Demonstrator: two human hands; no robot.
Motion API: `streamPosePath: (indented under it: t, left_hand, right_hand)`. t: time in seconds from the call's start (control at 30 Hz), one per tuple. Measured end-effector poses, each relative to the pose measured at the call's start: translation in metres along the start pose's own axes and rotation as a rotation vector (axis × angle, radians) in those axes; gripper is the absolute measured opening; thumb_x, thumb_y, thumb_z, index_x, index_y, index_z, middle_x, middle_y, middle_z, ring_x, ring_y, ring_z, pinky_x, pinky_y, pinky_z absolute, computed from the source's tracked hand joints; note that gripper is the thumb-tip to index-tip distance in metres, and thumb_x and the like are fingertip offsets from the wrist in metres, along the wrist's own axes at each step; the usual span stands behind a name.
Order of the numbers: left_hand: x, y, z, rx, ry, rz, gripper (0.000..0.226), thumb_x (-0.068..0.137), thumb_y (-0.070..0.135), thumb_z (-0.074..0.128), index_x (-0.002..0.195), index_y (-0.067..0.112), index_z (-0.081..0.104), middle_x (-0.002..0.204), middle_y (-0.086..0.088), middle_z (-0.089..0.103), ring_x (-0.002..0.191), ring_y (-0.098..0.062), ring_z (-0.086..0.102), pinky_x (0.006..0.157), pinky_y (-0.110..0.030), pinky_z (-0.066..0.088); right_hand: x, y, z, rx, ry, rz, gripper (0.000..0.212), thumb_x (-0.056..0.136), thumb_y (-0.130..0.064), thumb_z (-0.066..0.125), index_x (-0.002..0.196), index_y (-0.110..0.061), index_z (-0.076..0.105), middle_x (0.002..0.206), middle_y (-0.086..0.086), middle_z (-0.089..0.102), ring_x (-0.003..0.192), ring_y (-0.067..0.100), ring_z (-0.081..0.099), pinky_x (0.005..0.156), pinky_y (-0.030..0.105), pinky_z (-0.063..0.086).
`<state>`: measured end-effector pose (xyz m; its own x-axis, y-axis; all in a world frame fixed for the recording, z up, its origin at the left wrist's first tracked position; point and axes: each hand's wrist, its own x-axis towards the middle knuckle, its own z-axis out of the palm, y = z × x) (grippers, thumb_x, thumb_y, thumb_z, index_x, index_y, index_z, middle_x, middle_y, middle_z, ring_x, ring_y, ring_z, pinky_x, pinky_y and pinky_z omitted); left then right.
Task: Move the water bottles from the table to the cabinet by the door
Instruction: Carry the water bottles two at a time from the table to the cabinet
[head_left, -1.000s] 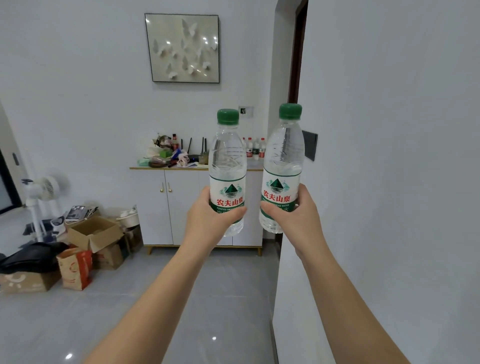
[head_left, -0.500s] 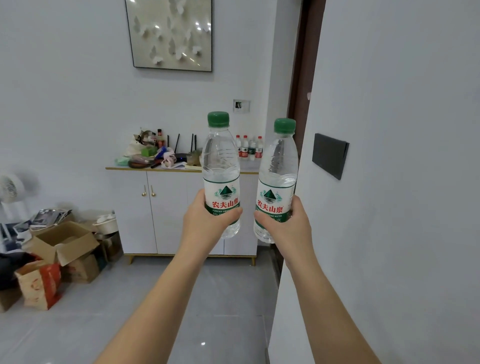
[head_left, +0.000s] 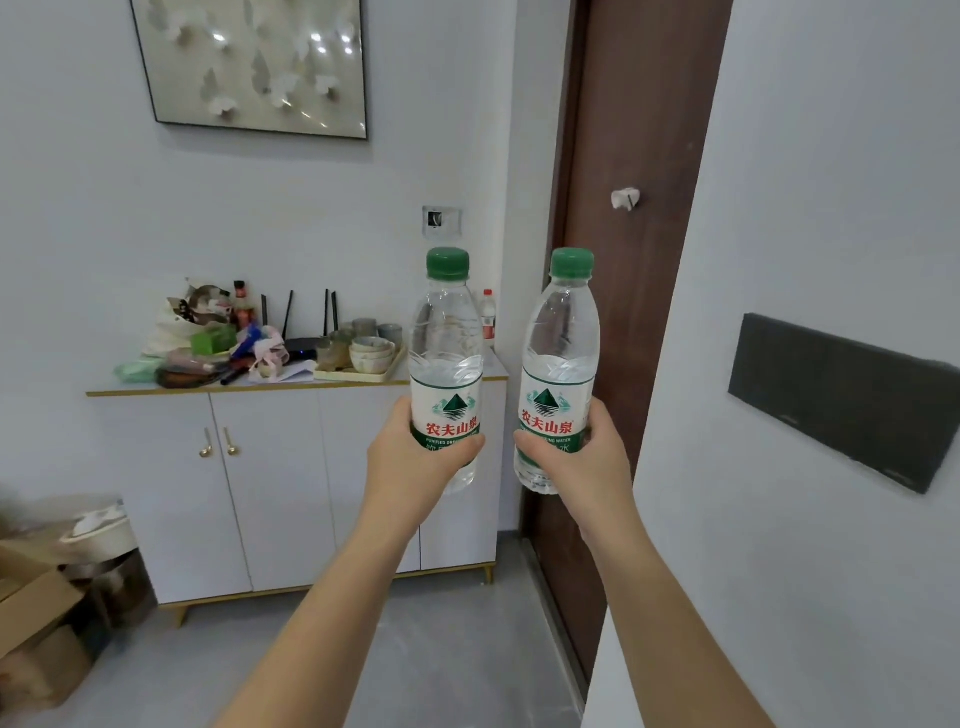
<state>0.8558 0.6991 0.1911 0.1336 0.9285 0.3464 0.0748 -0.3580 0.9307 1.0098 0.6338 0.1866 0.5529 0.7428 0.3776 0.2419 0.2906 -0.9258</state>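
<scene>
Water bottles: the left bottle (head_left: 448, 358) and the right bottle (head_left: 562, 358), both clear with green caps, are held roughly upright in the air, side by side but apart, in front of the right end of the cabinet (head_left: 280, 467) and the brown door (head_left: 628, 291).

The left arm reaches forward and up. The left grip (head_left: 415, 460) is wrapped round the lower label of the left bottle, with the thumb across the front and the fingers hidden behind. The right arm reaches the same way. The right grip (head_left: 582, 467) is curled round the lower half of the right bottle, with the thumb on the label.

Cardboard boxes (head_left: 31, 608) sit on the floor at far left, beside the cabinet. The counter (head_left: 156, 388) on top of the cabinet carries a pale bag (head_left: 169, 325) among mixed clutter, a black router (head_left: 304, 344) and a tray of bowls (head_left: 370, 353). A red-labelled bottle (head_left: 487, 319) stands at its right rear, near the left bottle's shoulder. A framed picture (head_left: 254, 62) hangs above. The door stands just right of the cabinet. A white wall (head_left: 831, 156) with a dark panel (head_left: 841, 402) fills the right side, close beside the right forearm.
</scene>
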Motion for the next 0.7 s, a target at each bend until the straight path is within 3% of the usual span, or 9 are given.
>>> streamPosePath:
  t: [0.13,0.7]
  left_hand:
    - [0.046,-0.025,-0.001,-0.017,-0.002,-0.047,0.050,0.068,0.022,0.086,0.110,0.028,0.059,0.099,0.012,0.069,0.093,-0.007,0.065,0.078,-0.029,0.055]
    - [0.282,-0.124,0.053,-0.021,0.030,-0.045,0.054,0.068,0.019,0.085,0.113,0.029,0.059,0.099,0.013,0.070,0.092,-0.005,0.066,0.070,-0.022,0.053]
  right_hand:
    - [0.039,0.017,0.027,-0.020,0.006,0.006,0.061,0.072,-0.017,0.084,0.124,-0.031,0.055,0.109,-0.016,0.067,0.101,0.002,0.064,0.082,0.023,0.055]
    - [0.283,0.138,0.122,0.002,-0.017,-0.013,0.057,0.068,-0.015,0.086,0.115,-0.030,0.057,0.106,-0.010,0.069,0.099,0.008,0.066,0.088,0.037,0.057]
